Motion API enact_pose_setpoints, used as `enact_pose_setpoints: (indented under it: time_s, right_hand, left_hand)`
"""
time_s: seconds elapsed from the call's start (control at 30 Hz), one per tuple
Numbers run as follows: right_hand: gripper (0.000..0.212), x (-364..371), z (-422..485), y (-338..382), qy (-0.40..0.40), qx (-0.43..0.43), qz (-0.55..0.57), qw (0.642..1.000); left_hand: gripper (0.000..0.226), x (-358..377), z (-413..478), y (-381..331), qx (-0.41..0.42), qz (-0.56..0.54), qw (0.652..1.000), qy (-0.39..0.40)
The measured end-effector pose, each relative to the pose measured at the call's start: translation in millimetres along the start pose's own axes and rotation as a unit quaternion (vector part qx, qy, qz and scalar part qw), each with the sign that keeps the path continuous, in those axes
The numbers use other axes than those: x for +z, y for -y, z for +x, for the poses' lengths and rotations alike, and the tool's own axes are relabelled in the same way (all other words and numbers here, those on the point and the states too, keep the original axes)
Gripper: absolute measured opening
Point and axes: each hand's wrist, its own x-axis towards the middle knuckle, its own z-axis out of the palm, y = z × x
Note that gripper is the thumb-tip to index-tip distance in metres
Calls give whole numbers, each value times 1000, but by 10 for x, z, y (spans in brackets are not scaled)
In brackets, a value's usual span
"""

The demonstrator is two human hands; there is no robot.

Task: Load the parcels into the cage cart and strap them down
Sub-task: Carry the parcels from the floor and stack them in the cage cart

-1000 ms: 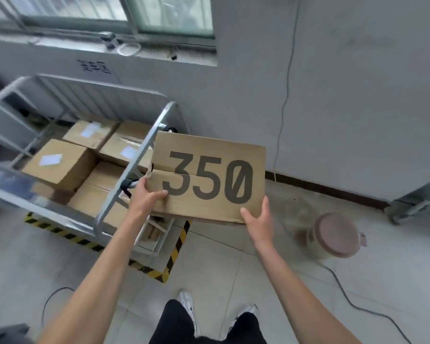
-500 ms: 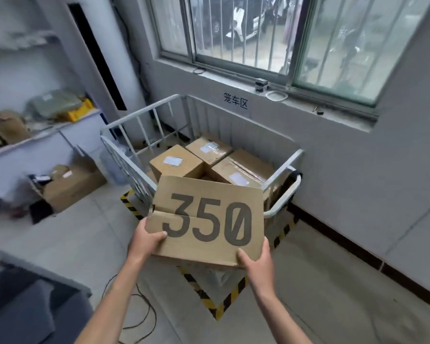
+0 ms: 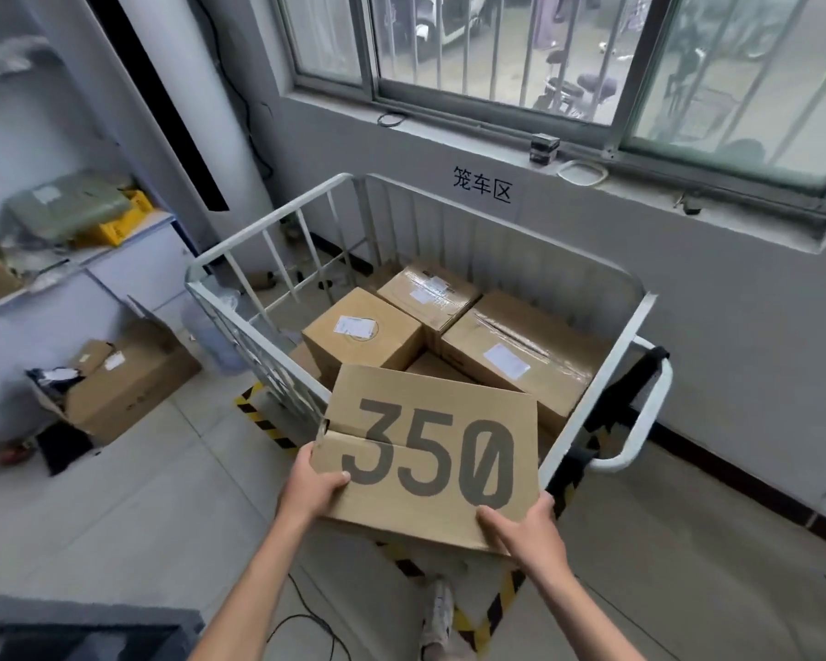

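Cardboard, flat and matte, printed 350: this parcel (image 3: 430, 450) sits gripped between my left hand (image 3: 312, 489) and right hand (image 3: 525, 531), each clamping a near corner. Just beyond my hands stands the white tube-railed cage cart (image 3: 597, 374), taped boxes (image 3: 511, 355) inside. I'm mid-loading; next I'd judge it needs lifting over the near rail.

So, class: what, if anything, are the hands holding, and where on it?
The "350" box: left hand on its near-left corner, right hand on its near-right corner.
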Motion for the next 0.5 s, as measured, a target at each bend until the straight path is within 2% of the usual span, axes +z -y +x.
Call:
enact_pose_setpoints:
  time_s: [0.17,0.33,0.5]
  right_hand:
    - [71,260,693,690,-5,-36,-19,999]
    - [55,442,1130,1124,-4,-26,17,1000]
    - [43,497,1544,1279,-52,21,64,996]
  left_hand:
    - [58,-145,790,-221,-9,31,999,7]
    - [53,-248,1474,-520,-11,73,997,19]
    - [54,-32,2241,-976,20,158,985,68]
